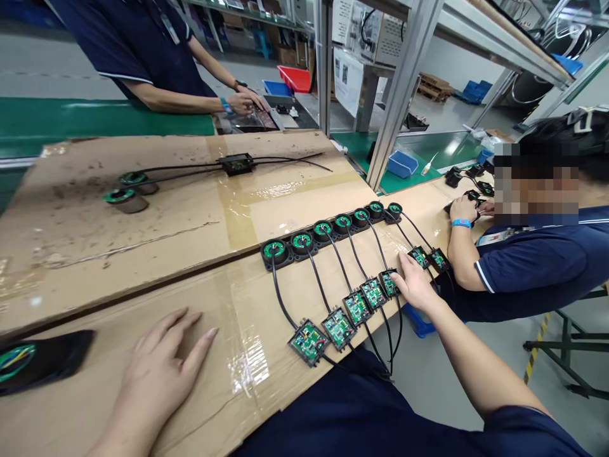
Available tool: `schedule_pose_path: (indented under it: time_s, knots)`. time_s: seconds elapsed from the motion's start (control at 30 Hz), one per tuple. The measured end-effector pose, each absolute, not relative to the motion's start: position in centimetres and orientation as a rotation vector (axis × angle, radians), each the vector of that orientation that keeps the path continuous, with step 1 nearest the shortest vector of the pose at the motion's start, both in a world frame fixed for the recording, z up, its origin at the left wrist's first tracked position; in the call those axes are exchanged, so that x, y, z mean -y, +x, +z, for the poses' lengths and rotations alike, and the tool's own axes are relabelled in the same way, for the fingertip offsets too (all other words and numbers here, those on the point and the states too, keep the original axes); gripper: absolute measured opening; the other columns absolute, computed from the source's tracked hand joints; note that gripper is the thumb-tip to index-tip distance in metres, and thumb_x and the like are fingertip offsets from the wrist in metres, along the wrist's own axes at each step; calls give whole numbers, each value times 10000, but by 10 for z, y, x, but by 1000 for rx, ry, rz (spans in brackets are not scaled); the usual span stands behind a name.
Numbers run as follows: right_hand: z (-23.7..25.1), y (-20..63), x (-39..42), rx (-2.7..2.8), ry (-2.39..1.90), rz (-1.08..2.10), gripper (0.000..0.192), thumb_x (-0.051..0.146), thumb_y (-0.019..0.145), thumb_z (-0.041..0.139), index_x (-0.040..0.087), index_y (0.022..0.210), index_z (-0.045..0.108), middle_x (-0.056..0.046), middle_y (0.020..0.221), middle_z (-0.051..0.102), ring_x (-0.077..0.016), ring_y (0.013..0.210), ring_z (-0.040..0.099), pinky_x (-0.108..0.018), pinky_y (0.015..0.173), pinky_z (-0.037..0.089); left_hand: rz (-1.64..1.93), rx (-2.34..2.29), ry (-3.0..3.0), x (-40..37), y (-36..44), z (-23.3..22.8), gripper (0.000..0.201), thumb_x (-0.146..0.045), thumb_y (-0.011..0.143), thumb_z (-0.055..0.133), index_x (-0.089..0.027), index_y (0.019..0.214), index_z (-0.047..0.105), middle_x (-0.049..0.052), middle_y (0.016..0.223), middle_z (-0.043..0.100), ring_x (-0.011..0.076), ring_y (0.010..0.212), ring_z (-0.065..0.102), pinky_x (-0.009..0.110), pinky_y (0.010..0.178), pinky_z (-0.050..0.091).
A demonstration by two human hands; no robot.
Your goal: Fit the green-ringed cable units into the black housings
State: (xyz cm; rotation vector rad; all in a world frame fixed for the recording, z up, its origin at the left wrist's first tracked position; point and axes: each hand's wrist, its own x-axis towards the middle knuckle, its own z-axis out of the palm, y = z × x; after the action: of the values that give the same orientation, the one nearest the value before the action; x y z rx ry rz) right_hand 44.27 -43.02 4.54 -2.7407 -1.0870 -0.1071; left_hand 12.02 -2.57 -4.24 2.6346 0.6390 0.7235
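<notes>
My left hand (164, 365) lies on the cardboard with its fingers stretched out and nothing in it. To its left is a black housing with a round green board (19, 362), cut off by the frame edge. My right hand (415, 282) rests with thumb and forefinger apart at a small black box with a green circuit board (390, 284); its other fingers are partly hidden. Several such open boxes, like the nearest circuit board box (309, 343), form a slanting row. Black cables (320, 282) link them to a row of round black housings with green ring boards (275, 252).
Cardboard sheets (190, 209) cover the bench, with a long gap between them. Farther back lie two round parts (128, 200) cabled to a black box (236, 164). One co-worker's hands (245, 101) work across the bench; another's hand (461, 209) holds parts at right. A metal post (399, 89) stands behind.
</notes>
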Motion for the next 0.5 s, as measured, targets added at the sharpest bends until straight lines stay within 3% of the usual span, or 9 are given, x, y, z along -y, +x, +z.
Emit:
schedule_pose_path:
  time_s: [0.23,0.5]
  knots:
    - [42,449,436,1117,-2714,-55,745,563,986,435,40,1512,362,-249,1497,437,-341,1414,398,-533,1152,373,760,-631,2635,27,121,-43,518,-570,936,408,-143,1148,609,221,1278,598,384,1173,592,553,1032,480]
    - [45,412,468,1011,-2634,-14,624,545,981,473,138,1455,494,-167,1432,546,-316,1350,495,-533,1132,413,745,-633,2621,25,120,-47,546,-590,930,393,-144,1163,604,222,1286,593,386,1186,584,552,1039,473]
